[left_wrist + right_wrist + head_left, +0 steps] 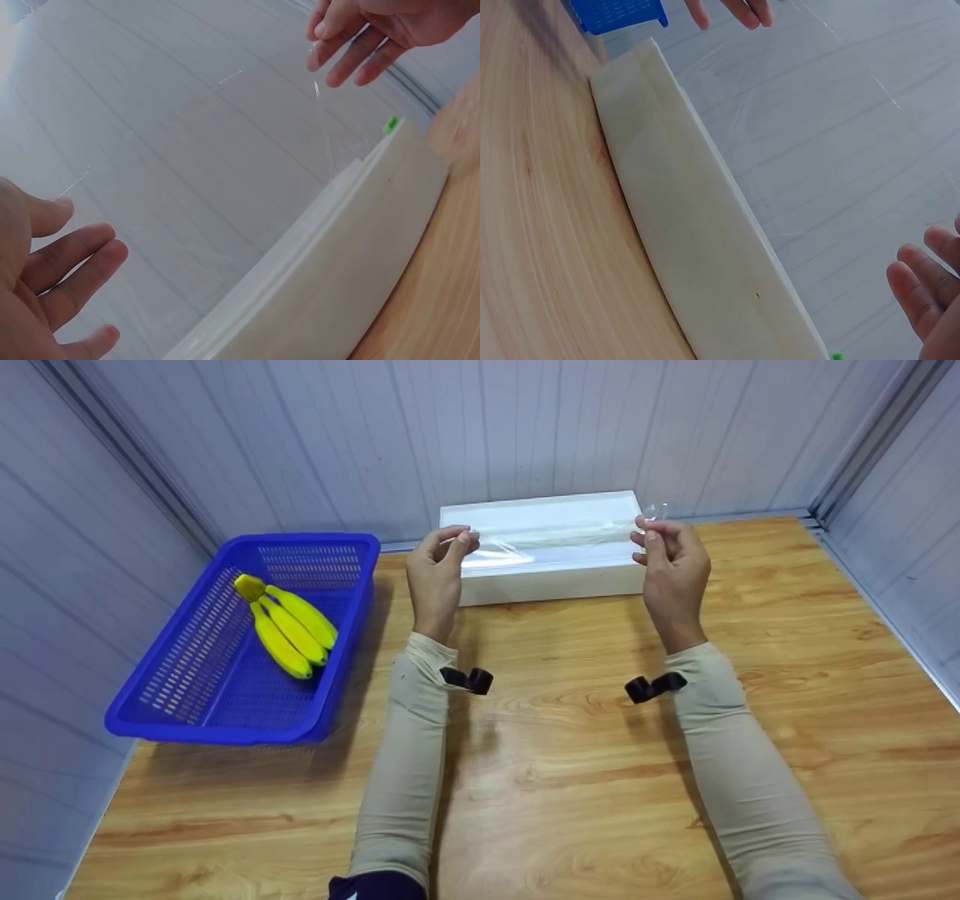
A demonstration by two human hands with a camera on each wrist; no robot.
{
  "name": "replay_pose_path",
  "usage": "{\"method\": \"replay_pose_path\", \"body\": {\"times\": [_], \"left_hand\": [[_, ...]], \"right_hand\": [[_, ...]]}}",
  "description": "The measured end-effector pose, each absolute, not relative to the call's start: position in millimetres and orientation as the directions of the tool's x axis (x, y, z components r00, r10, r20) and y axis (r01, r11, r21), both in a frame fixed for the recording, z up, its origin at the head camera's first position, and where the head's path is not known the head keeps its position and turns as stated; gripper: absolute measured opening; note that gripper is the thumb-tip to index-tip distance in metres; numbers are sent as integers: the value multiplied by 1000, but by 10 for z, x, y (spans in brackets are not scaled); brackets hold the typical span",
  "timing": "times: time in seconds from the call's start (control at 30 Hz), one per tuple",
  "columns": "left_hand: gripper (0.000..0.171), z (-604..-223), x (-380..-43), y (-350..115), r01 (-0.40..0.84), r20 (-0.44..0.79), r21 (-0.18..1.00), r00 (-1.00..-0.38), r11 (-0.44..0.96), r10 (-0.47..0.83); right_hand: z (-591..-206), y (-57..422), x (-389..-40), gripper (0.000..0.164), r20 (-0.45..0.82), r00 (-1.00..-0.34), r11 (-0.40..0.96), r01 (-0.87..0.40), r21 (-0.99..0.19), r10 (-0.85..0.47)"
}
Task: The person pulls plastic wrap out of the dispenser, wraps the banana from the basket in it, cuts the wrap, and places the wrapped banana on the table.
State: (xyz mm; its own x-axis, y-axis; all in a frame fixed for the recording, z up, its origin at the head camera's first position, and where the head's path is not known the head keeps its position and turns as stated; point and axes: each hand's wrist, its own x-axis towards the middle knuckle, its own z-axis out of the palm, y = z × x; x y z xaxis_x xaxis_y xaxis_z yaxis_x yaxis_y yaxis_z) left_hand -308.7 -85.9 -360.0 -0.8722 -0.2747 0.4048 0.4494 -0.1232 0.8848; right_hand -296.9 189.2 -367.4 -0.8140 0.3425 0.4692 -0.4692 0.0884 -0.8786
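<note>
Between both hands a sheet of clear plastic film [555, 538] stretches above a long white box [555, 585] at the back of the table. My left hand [439, 577] pinches the film's left corner between thumb and index finger. At the opposite corner, my right hand [677, 577] pinches the film the same way, and a loose bit sticks up past its fingers. In the left wrist view the film [210, 150] rises from the box [337, 277], and the other fingers of both hands spread loosely. A small green piece [391, 124] shows at the box's right end.
On the left of the wooden table [555, 750] stands a blue plastic basket [217, 733] holding a bunch of yellow bananas [289, 630]. Pale panel walls [525, 427] enclose the back and both sides. Black wrist mounts [469, 680] sit on the sleeves.
</note>
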Motion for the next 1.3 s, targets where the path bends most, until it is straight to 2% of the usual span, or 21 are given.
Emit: {"method": "replay_pose_path", "body": {"times": [0.33,0.7,1.03,1.3], "left_hand": [[8,-3564,-3067,-865,450,408,885,-873,-118,-267],[8,-3531,-3038,-856,492,456,868,-844,-67,-281],[10,-3522,-3050,-836,522,480,851,-817,-56,-321],[9,-3476,-3020,-826,531,482,843,-815,-82,-323]], "right_hand": [[-3538,1841,-2854,15,499,-794,95,-499,-861,348],[-3682,1925,-3022,14,557,-750,123,-553,-824,356],[-3602,1901,-2966,14,530,-767,98,-534,-840,362],[-3397,1808,-2774,14,531,-763,71,-547,-834,368]]}}
